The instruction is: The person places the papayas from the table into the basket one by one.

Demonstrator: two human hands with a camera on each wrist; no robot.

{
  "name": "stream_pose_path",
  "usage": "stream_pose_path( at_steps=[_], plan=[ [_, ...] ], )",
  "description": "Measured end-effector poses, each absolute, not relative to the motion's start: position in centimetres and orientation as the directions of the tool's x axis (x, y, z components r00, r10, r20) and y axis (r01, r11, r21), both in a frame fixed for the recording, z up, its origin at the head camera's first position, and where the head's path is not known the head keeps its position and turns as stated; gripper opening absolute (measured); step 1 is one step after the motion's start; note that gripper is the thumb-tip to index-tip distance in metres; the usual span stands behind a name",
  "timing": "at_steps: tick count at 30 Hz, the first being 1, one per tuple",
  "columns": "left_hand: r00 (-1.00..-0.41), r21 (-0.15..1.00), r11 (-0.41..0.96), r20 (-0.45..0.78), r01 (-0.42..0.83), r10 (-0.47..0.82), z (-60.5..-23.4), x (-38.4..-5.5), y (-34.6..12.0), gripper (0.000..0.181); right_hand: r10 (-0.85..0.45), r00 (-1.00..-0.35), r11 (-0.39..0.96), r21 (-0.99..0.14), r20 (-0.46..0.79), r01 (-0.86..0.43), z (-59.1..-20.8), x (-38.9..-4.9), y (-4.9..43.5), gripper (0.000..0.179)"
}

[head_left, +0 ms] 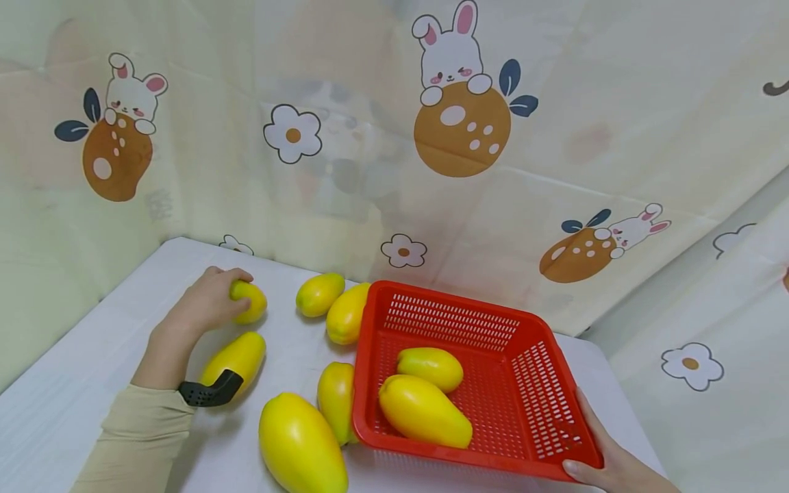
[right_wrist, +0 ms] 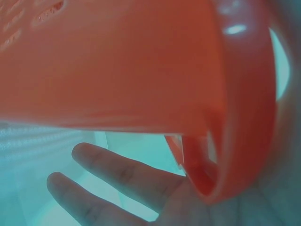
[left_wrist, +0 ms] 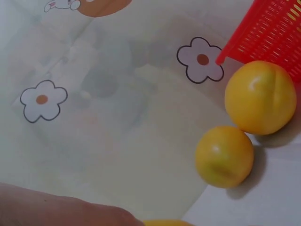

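Observation:
My left hand [head_left: 216, 298] grips a small yellow papaya [head_left: 254, 306] at the back left of the table, fingers over its top and thumb on the near side. In the left wrist view, only a sliver of that papaya [left_wrist: 167, 222] shows beside a finger. Under my left wrist lies another papaya [head_left: 237, 359]. At the right, my right hand [head_left: 607, 455] holds the red plastic basket [head_left: 456, 457] by its near right corner, thumb over the rim. Two of its fingers [right_wrist: 127, 176] extend below the basket wall in the right wrist view. Two papayas [head_left: 425, 411] lie inside the basket.
Two papayas [head_left: 320, 294] sit behind the basket's left side, nearly touching. A large papaya [head_left: 302, 445] and a smaller one [head_left: 335, 397] lie at the basket's near left. A patterned curtain [head_left: 345, 205] hangs along the back edge of the white table [head_left: 80, 370].

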State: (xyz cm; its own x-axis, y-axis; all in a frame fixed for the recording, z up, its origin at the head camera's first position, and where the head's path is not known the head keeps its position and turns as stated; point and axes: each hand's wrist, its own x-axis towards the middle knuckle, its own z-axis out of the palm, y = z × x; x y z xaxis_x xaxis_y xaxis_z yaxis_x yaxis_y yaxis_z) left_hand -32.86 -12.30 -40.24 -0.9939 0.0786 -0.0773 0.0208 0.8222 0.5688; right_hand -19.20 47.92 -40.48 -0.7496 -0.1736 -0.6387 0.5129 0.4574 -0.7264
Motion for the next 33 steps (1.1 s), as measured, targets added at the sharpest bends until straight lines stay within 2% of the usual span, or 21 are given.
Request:
stream_pose_path(
  at_steps=[5,11,19,33],
  plan=[
    [-0.989,0.56,0.828,-0.094,0.046,0.118,-39.81,-32.7,-12.26,0.041,-0.186,-0.741,0.445,-0.728,-0.646,0.522,-40.45,-19.17,48.04,0.093],
    [-0.98,0.541,0.837,-0.105,0.084,0.167,-39.82,-32.69,-11.98,0.047,-0.204,-0.731,0.414,-0.734,-0.651,0.538,-40.53,-19.13,48.08,0.092],
    [-0.98,0.531,0.842,-0.101,0.094,0.173,-39.97,-32.74,-11.91,0.048,-0.183,-0.742,0.44,-0.729,-0.645,0.525,-40.61,-19.22,48.06,0.092],
    [-0.998,0.534,0.843,0.017,0.06,0.06,-39.61,-32.57,-11.93,0.049,-0.163,-0.752,0.48,-0.717,-0.639,0.505,-40.57,-19.18,48.09,0.094]
  ],
)
